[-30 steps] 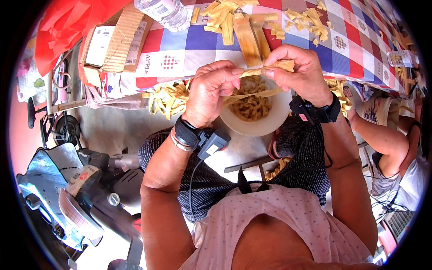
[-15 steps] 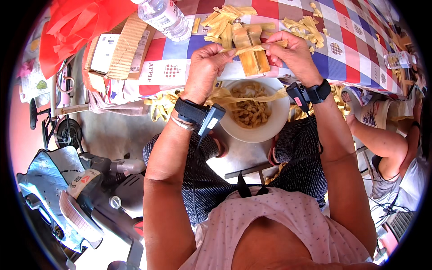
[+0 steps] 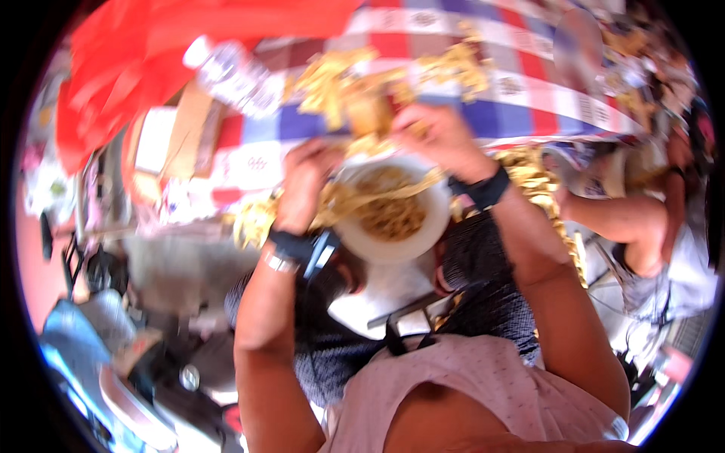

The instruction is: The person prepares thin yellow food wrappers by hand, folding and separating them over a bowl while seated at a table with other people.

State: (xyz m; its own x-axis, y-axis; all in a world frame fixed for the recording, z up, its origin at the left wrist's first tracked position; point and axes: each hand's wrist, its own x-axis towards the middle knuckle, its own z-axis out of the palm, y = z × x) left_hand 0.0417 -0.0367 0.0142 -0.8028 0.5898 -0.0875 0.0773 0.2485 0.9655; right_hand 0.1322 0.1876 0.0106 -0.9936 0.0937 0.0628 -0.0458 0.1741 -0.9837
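The picture is smeared by motion. Above the rim of a white bowl (image 3: 436, 226), a flat yellow strip (image 3: 368, 145) spans the space between my hands. My left hand (image 3: 308, 177) is closed at its left end, and my right hand (image 3: 442, 140) pinches near its right end; the fingertips are blurred. Short, curled yellow pieces (image 3: 389, 215) lie in the bowl, and a longer yellow strip (image 3: 377, 196) stretches across its top. Just beyond my hands, a yellow-brown block (image 3: 368, 109) sits on the checked tablecloth (image 3: 272, 136).
Loose yellow strips (image 3: 332, 75) and another heap (image 3: 461, 68) lie on the table. At the left are a clear bottle (image 3: 234, 75), a cardboard box (image 3: 185, 136) and red cloth-like material (image 3: 151, 68). Another person's arm (image 3: 619, 215) shows at right. A scooter (image 3: 143, 377) stands lower left.
My view has shifted and blurred, so the table and bowl sit differently in it. Both hands have drawn back from over the block toward the bowl's far rim.
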